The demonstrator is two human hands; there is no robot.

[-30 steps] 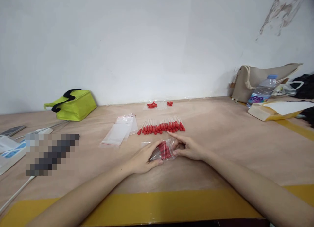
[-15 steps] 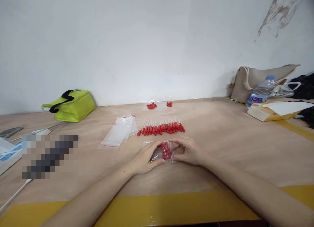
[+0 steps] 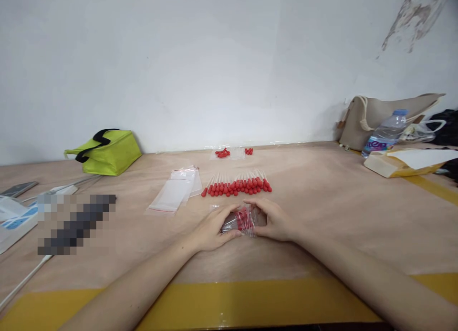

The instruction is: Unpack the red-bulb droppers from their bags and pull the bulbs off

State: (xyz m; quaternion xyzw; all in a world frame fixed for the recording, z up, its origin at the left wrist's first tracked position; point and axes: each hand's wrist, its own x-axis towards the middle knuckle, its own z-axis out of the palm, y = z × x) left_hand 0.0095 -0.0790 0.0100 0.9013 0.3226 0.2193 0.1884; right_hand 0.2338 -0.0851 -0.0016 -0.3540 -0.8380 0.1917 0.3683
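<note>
A small clear plastic bag point(image 3: 242, 221) holding red-tipped droppers lies on the table in front of me. My left hand point(image 3: 211, 231) grips its left end, thumb below and fingers curled over the top. My right hand point(image 3: 274, 220) closes on its right end in the same way. Just beyond the bag, a row of loose red-bulbed droppers point(image 3: 236, 185) lies side by side. A stack of empty zip bags point(image 3: 175, 192) sits to the left of that row. Near the wall are several loose red bulbs on plastic point(image 3: 231, 153).
A lime green bag point(image 3: 105, 152) sits at the back left. At far left are a phone point(image 3: 17, 189), papers and a cable point(image 3: 21, 285). At back right are a beige tote point(image 3: 379, 116), a water bottle point(image 3: 382, 134) and a box with paper point(image 3: 404, 161). Yellow tape point(image 3: 229, 305) marks the table's near edge.
My right fingers, stretched toward the dropper row a second ago, have curled down onto the bag. Both hands have drawn closer together around it.
</note>
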